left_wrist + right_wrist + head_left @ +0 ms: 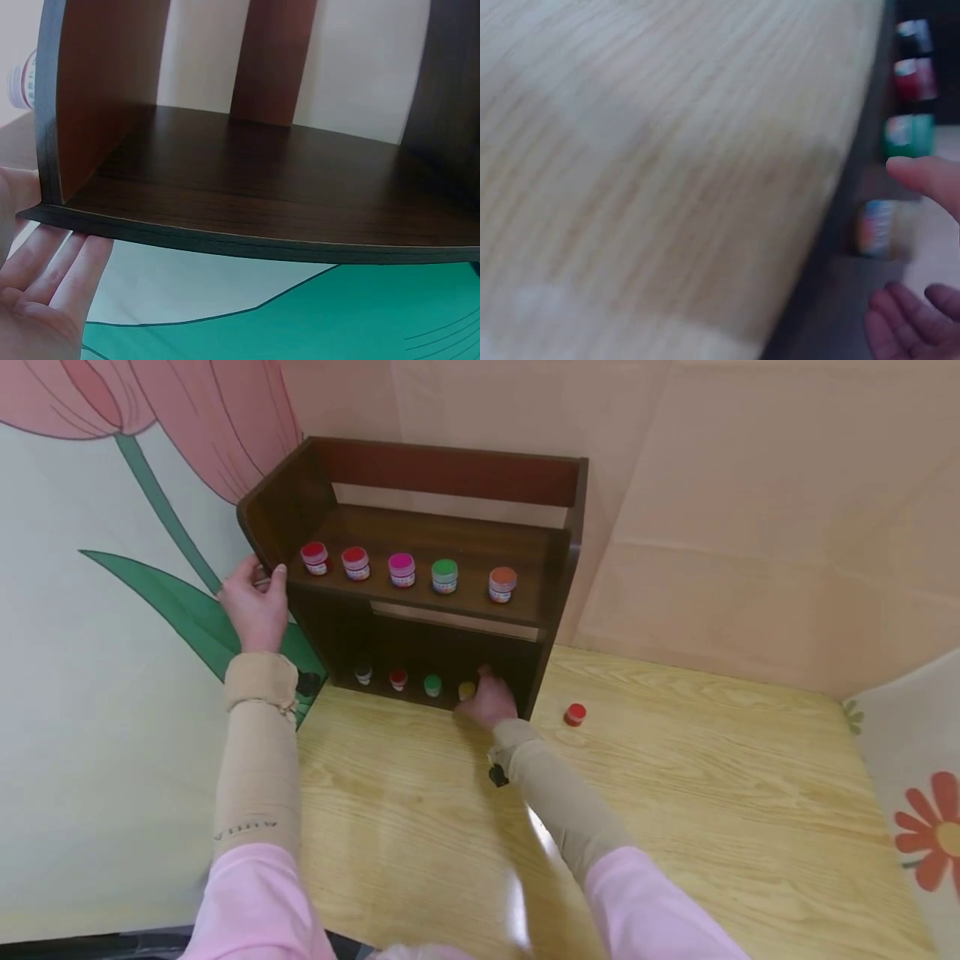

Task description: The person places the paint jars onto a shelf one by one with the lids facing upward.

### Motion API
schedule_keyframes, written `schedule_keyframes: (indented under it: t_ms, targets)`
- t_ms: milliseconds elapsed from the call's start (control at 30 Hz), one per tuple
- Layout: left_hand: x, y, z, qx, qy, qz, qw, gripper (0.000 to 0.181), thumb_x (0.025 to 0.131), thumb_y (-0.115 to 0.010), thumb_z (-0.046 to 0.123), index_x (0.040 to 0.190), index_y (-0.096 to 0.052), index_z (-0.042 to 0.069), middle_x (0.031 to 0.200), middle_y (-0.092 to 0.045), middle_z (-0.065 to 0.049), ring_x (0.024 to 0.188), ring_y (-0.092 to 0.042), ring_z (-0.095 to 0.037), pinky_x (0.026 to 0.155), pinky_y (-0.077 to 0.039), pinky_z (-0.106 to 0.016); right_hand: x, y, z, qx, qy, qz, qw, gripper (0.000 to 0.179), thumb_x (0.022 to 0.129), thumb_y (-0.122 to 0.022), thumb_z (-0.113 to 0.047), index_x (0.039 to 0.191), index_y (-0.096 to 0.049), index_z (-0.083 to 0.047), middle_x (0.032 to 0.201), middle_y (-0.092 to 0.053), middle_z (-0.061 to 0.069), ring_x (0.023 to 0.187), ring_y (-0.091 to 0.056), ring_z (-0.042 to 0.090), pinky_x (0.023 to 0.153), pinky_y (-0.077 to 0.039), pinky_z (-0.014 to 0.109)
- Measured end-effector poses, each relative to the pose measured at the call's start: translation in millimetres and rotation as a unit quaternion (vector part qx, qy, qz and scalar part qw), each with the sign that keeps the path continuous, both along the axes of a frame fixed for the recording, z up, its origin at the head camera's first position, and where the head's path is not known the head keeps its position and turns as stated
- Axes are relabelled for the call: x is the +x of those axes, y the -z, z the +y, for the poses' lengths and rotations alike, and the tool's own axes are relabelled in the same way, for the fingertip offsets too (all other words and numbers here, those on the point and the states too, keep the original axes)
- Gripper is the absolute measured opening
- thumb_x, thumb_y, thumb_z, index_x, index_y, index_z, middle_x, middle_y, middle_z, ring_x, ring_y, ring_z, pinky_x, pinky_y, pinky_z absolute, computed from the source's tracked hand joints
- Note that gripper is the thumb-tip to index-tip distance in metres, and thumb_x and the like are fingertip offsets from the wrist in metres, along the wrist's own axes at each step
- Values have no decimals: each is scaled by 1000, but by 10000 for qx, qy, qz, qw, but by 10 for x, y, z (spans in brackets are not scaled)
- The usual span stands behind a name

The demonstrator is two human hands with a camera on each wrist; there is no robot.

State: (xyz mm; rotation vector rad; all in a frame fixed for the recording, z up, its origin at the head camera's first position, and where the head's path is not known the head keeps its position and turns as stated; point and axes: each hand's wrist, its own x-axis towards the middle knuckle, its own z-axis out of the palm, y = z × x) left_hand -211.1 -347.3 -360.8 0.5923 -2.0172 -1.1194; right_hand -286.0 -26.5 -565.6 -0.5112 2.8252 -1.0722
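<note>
A dark brown two-tier wooden shelf stands against the wall at the back of the table. My left hand grips the edge of its left side, thumb at the front and fingers behind the panel. On the lower tier, my right hand is at a small paint jar with a yellow lid. In the right wrist view the thumb and fingers are spread on either side of this jar, with gaps showing. Beside it stand a green-lidded jar, a red one and a dark one.
Along the upper tier's front stand several jars: two red, a magenta, a green and an orange. A red-lidded jar sits on the wood-grain table, right of the shelf. A flower-patterned wall borders the left.
</note>
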Motion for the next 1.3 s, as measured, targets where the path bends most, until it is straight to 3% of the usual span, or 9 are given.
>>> schedule_keyframes:
  t_ms: [167,533,767,1033,1167,1300]
  targets:
    - [1,-4,6,24,-34,18,10000,33,99,-67,33,125,-73,13,117,-73,-10,97,-70,-16,92,-53,-25,83,-307,58,-274,-106,322,9990,89,75,-92,-27,142,-42,4,131,-58,24,116,-59,39,97,-50,48]
    - [34,-17,0,151,-20,-165,9997,36,99,-67,35,129,-72,16,123,-71,-8,104,-68,-18,95,-52,-26,383,-989,303,-854,-637,565,9927,62,87,-81,-34,133,-57,-2,121,-63,18,110,-60,34,93,-49,44]
    - [41,-29,30,201,-10,-115,9997,35,99,-67,34,128,-72,15,122,-71,-9,102,-68,-17,94,-52,-25,615,-1331,579,-1270,-1273,918,9794,30,90,-80,-30,109,-70,-9,106,-68,5,98,-63,24,88,-52,40]
    - [51,-17,22,124,-81,-32,9999,34,99,-67,34,127,-73,15,120,-72,-8,97,-68,-14,92,-53,-25,816,-1739,950,-1641,-2410,814,9531,19,91,-80,-21,106,-71,-14,99,-68,-4,92,-63,13,83,-54,33]
    - [38,-13,18,170,-70,-58,9998,35,99,-67,34,127,-73,15,121,-71,-8,98,-67,-15,93,-52,-25,918,-1956,1174,-1764,-2451,1020,9478,20,91,-80,-19,107,-71,-15,102,-69,-6,94,-64,14,85,-53,34]
    - [27,-17,35,213,-49,-61,9997,35,99,-67,34,128,-72,15,122,-71,-7,101,-66,-15,94,-52,-25,999,-2116,1425,-1967,-2239,1261,9462,21,89,-81,-15,109,-72,-16,105,-70,-9,98,-65,17,86,-53,32]
